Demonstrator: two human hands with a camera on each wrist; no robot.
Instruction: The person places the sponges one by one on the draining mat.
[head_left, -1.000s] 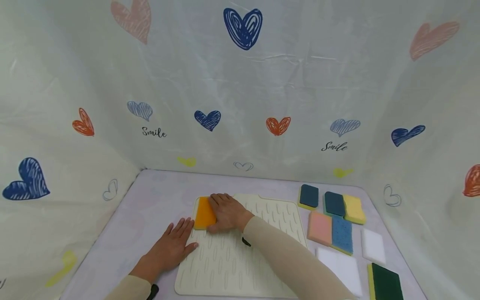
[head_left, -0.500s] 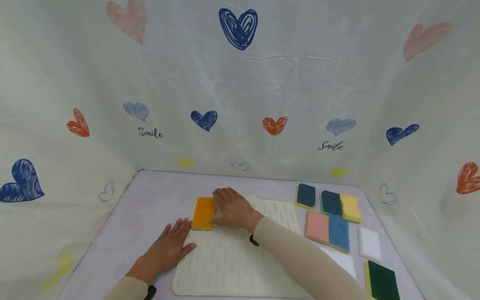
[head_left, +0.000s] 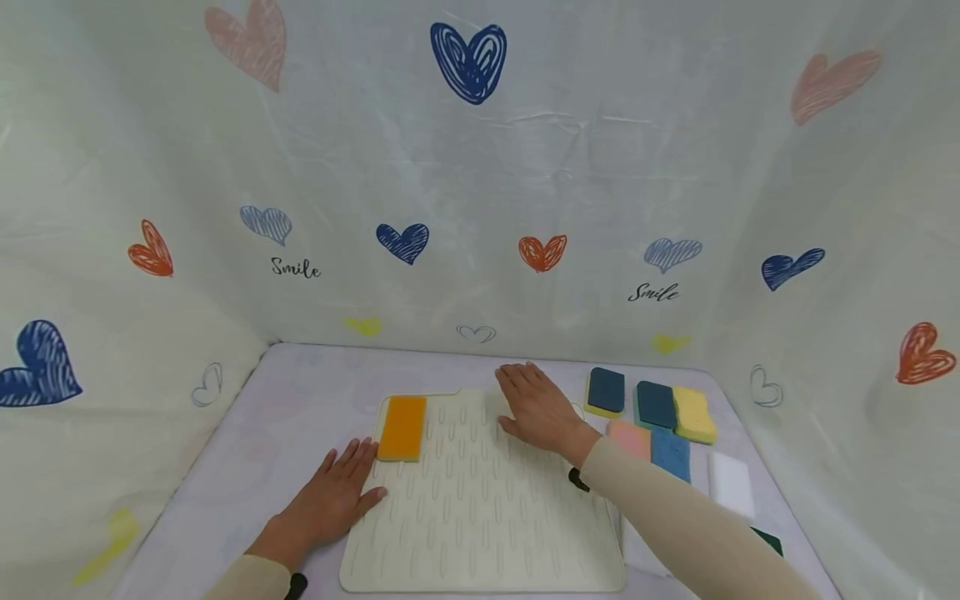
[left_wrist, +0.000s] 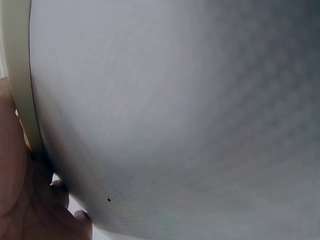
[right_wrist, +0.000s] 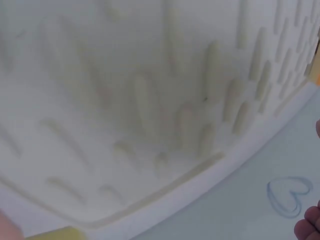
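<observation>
Now the orange sponge (head_left: 402, 427) lies flat at the far left corner of the pale mat (head_left: 483, 517), just where it lay a second ago, but my right hand (head_left: 542, 414) has left it. Then my fingers were on the sponge; now they are straight and hold nothing, over the mat's far right part, and I cannot tell whether they touch it. The sponge is a plain oblong, orange face up, with a duller yellow layer along its near edge. My left hand (head_left: 330, 497) stays at the mat's left edge, fingers straight, tips just beside the sponge. Right of the mat, my sleeve (head_left: 690, 521) partly covers a pink sponge (head_left: 632, 435).
</observation>
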